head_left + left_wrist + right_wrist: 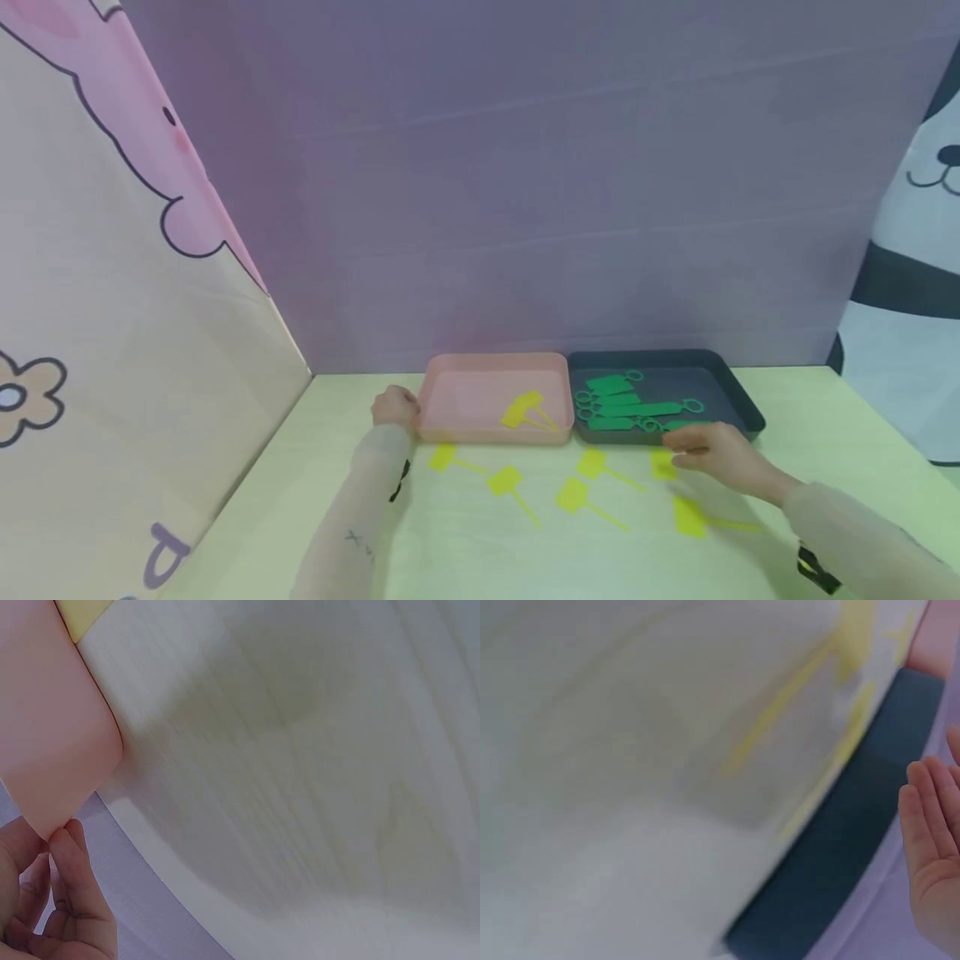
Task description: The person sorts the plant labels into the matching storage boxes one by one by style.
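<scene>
My left hand (395, 407) is at the left side of the pink tray (461, 396); in the left wrist view its thumb and fingertips (69, 844) pinch the tray's corner. Over the front right edge of the dark tray (678, 379) hovers my right hand (723, 454), its fingers (930, 814) extended and nothing seen in them. Several flat green pieces with ring ends (637, 410) lie in the dark tray, one close to the right fingertips. Flat yellow mallet-shaped pieces (519, 410) overlap inside the pink tray.
Several more yellow mallet-shaped pieces (573, 494) lie spread on the pale wooden table (480, 567) before the trays, one (688, 517) beneath the right forearm. The trays stand side by side against a purple cloth backdrop (525, 208). A printed panel (112, 333) bounds the left.
</scene>
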Motion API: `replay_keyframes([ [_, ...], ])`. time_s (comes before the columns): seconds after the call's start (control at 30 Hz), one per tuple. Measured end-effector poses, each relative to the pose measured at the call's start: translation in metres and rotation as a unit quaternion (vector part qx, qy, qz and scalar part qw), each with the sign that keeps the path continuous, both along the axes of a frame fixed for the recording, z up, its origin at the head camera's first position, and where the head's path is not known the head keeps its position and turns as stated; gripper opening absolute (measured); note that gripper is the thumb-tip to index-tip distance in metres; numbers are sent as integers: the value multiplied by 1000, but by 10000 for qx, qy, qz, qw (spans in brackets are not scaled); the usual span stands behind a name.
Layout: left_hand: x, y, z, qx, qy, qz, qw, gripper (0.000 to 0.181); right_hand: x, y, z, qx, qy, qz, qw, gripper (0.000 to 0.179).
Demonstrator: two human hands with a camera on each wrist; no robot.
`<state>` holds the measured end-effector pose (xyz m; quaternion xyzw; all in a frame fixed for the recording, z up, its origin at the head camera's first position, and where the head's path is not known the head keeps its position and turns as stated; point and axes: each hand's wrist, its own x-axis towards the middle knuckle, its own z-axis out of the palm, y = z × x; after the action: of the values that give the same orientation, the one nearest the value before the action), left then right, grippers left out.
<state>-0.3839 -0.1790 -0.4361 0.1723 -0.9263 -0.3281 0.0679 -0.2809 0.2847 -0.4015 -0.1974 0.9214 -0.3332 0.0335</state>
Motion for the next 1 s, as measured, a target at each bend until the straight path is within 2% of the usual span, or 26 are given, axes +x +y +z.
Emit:
replay_keyframes([
  [0.23, -1, -1, -1, -207, 220, 11, 9995, 11, -3, 21, -16, 211, 514, -9, 9985, 36],
  [0.33, -1, -1, -1, -243, 254, -44, 9994, 11, -3, 28, -22, 217, 393, -62, 9990, 37],
  [0.43, 0, 0, -1, -204, 179, -89, 9996, 12, -4, 32, -27, 221, 82, -236, 9994, 40],
  [0.63, 5, 1, 2, -133, 89, -120, 9998, 13, -6, 32, -30, 146, -271, -436, 9986, 44],
  [0.9, 8, 3, 4, -24, 117, -90, 9999, 13, -10, 34, -34, 208, -110, -248, 9994, 38],
  [1.0, 8, 2, 4, -47, 159, -72, 9998, 13, -12, 34, -35, 152, -141, -313, 9993, 36],
])
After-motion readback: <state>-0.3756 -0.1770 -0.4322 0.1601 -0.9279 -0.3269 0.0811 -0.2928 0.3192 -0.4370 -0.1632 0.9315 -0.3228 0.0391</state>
